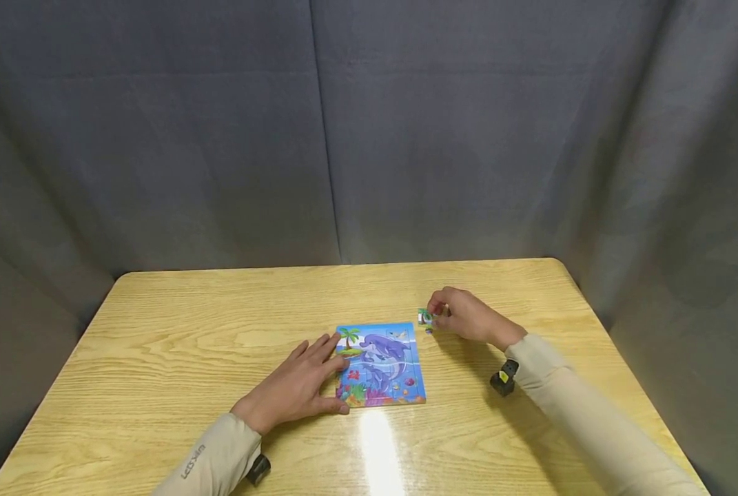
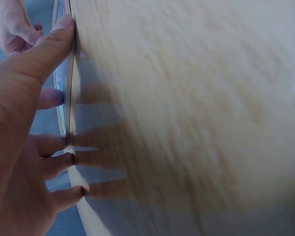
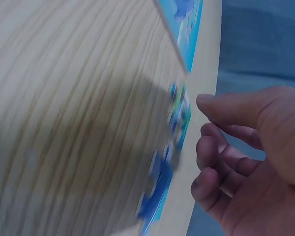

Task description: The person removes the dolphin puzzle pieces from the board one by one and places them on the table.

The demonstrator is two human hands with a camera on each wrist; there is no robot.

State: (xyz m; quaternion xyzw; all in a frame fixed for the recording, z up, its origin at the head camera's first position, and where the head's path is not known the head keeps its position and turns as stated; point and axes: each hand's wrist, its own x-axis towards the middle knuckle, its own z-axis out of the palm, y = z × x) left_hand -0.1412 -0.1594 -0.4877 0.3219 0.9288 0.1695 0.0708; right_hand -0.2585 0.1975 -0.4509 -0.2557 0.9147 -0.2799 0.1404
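A square jigsaw puzzle [image 1: 384,358] with a dolphin, a palm tree and a red crab lies on the table. My left hand [image 1: 297,382] rests along the puzzle's left edge, fingers spread. Those fingertips, with the thumb, touch down at the table surface and board edge in the left wrist view. Beyond the puzzle's top right corner, my right hand [image 1: 468,317] hovers at some loose puzzle pieces [image 1: 425,317]. In the right wrist view its fingers are loosely bent and the thumb stands apart from them, with nothing between. Blue and green pieces [image 3: 160,189] lie just beside the fingertips.
The wooden table [image 1: 189,317] has a light grain and rounded far corners. Grey curtains [image 1: 220,151] hang behind it and at both sides. A bright reflection lies on the tabletop in front of the puzzle.
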